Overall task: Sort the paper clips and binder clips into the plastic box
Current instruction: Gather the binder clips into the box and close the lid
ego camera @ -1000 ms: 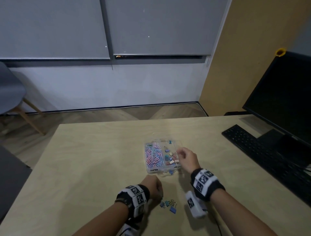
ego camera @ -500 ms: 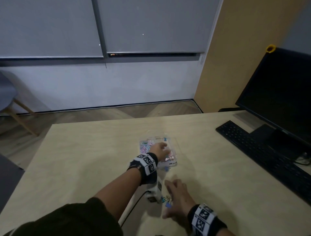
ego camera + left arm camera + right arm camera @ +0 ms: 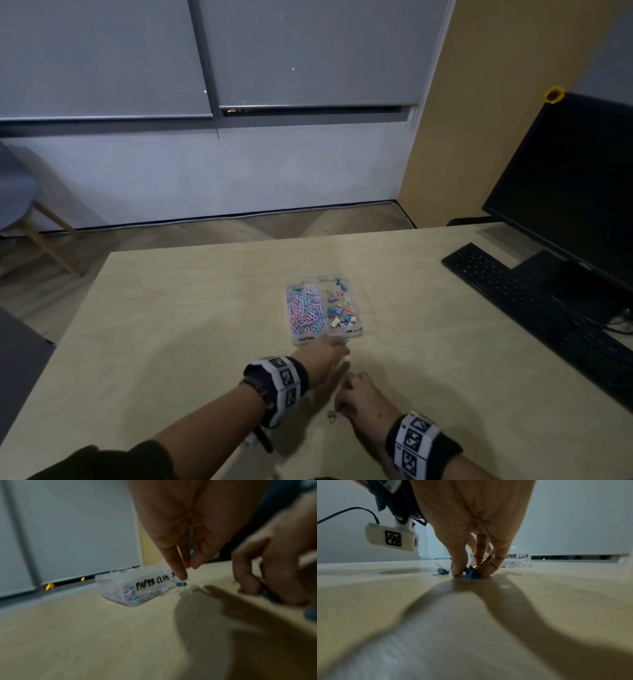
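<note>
On the desk (image 3: 171, 342), right hand (image 3: 363, 399) pinching a blue binder clip (image 3: 471, 573); left hand (image 3: 325, 356) with fingers extended, one fingertip touching another blue clip (image 3: 181, 583) against the plastic box (image 3: 323, 308), paper clips (image 3: 305, 308) left, binder clips right.

1. The head view looks forward and down from above the table (image 3: 171, 325), taking in both forearms.
2. The left wrist view sits low, close behind the fingers, facing the plastic box (image 3: 137, 588).
3. The right wrist view skims the tabletop; the plastic box (image 3: 518, 559) stands right of centre, shared by all three views.
</note>
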Demonstrator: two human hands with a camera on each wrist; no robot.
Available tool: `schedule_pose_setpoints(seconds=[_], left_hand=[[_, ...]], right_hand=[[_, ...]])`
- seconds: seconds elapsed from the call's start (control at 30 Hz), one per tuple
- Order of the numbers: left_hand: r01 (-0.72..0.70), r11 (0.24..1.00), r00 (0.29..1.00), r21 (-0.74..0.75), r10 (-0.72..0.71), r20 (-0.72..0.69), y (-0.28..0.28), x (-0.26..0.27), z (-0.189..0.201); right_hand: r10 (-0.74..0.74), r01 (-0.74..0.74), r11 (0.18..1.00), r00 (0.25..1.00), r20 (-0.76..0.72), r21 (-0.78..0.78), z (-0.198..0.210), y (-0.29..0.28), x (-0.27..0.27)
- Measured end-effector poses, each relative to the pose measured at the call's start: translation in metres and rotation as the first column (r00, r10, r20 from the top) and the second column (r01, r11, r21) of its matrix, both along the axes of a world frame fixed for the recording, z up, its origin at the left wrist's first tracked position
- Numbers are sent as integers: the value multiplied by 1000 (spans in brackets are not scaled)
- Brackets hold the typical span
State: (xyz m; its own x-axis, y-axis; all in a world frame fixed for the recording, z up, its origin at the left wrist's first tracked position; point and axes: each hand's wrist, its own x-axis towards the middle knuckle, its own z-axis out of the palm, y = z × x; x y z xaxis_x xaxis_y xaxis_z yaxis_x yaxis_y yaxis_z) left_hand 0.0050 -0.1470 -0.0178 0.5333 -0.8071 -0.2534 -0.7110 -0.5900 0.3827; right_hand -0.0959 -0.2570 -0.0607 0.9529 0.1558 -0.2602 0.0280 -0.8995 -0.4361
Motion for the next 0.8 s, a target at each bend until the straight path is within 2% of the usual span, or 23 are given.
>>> schedule_pose_setpoints(seconds=[0.1,0.2,0.4,0.47,0.57,0.67,0.8], left_hand=[[119,966,982,230,-149,117,-10,-9,2],[93,941,981,327,-143,134,-18,-5,-9],[-5,969,990,247,-29,136,-18,-10,-30],[-15,977,997,214,-1,71,-12,-11,-29],[59,966,997,252,-47,-54,2,-20,-25],[111,948,994,299,-100,-52,10,-33,-25],[99,966,991,238,-74,-113,14,-36,-27]], right_hand=[[-1,1,1000,1000,9,-27,2,-18,0],[-21,22,1000,1000,16,-10,3,-30,-1],[-117,116,991,993,15,67,6,-47,6],[-149,148,986,989,16,74,5,-49,8],[-204,198,972,978,33,123,0,-51,6],[-248,244,960,969,17,139,2,-51,11],[-349,334,908,937,14,255,28,-50,34]])
